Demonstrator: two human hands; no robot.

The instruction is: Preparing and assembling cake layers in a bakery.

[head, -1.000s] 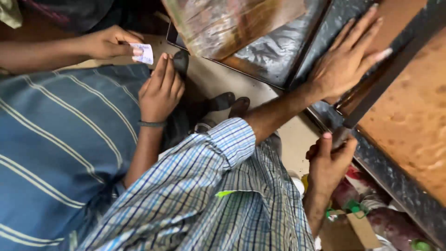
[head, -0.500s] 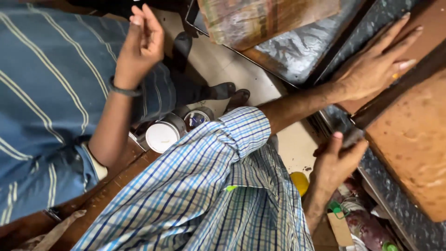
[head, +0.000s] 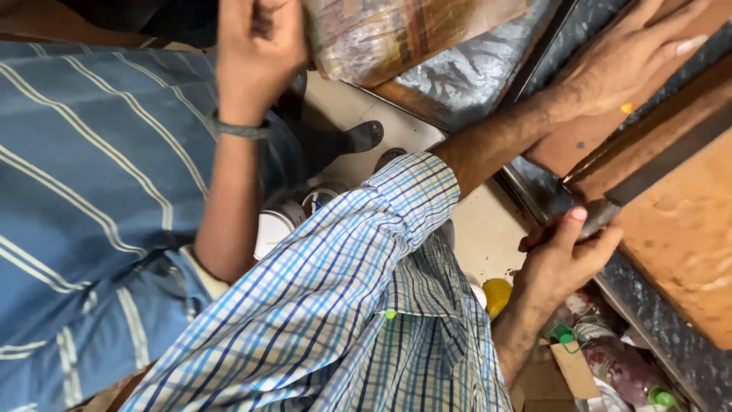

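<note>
My left hand [head: 633,65] lies flat, fingers spread, on a reddish-brown wooden board [head: 686,236] at the upper right. Below it, my right hand [head: 564,255] is closed around the dark handle of a long dark tool [head: 663,164] that runs along the board's edge. My checked blue sleeve [head: 366,252] fills the lower middle. A co-worker in a blue striped shirt [head: 84,191] stands at the left, one hand [head: 259,49] raised beside a plastic-wrapped packet [head: 396,30].
White round tins [head: 274,225] and a yellow lid [head: 496,294] sit on the pale floor between us, with dark shoes [head: 366,137] beyond. Bottles and packets [head: 618,370] are heaped at the lower right beside a dark speckled slab edge [head: 656,320].
The co-worker's hand has risen toward the packet at the top. My right hand has closed on the tool handle. My left hand stays flat on the board.
</note>
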